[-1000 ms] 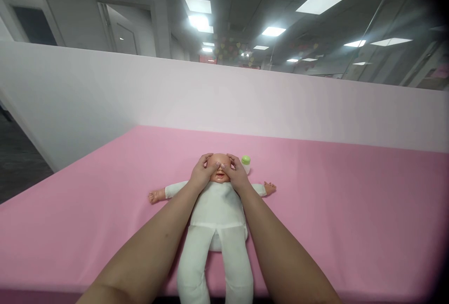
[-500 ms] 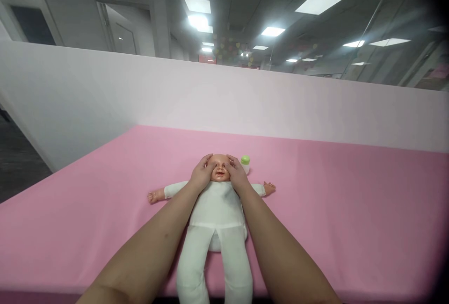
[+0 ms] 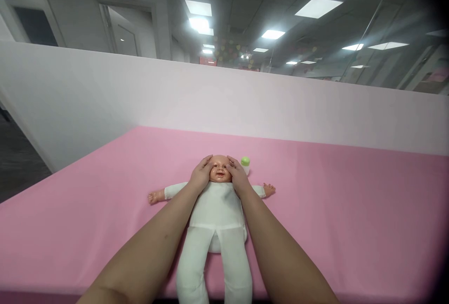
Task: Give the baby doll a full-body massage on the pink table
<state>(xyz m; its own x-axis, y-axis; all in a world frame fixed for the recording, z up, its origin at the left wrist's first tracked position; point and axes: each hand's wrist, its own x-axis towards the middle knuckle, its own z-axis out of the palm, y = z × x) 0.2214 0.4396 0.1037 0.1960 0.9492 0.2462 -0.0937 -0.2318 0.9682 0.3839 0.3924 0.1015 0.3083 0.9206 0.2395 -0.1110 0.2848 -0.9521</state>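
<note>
A baby doll (image 3: 219, 205) in white clothes lies on its back, its head towards the far side and its arms spread out. My left hand (image 3: 202, 173) rests against the left side of the doll's head, fingers stretched up along it. On the opposite side, my right hand (image 3: 238, 174) lies in the same way, the thumb on the cheek near the eye. Both hands touch the head without closing round it. The doll's eyes, nose and mouth show between my thumbs; the sides of its head are covered.
Under the doll is a pink padded surface (image 3: 333, 210). A small bottle with a green cap (image 3: 245, 161) stands just beyond my right hand. A white low wall (image 3: 245, 100) borders the far side. Behind it are doors and ceiling lights.
My thumbs have slid outward from beside the nose towards the sides of the face, uncovering more of the eyes and cheeks. The doll and the bottle stay in place.
</note>
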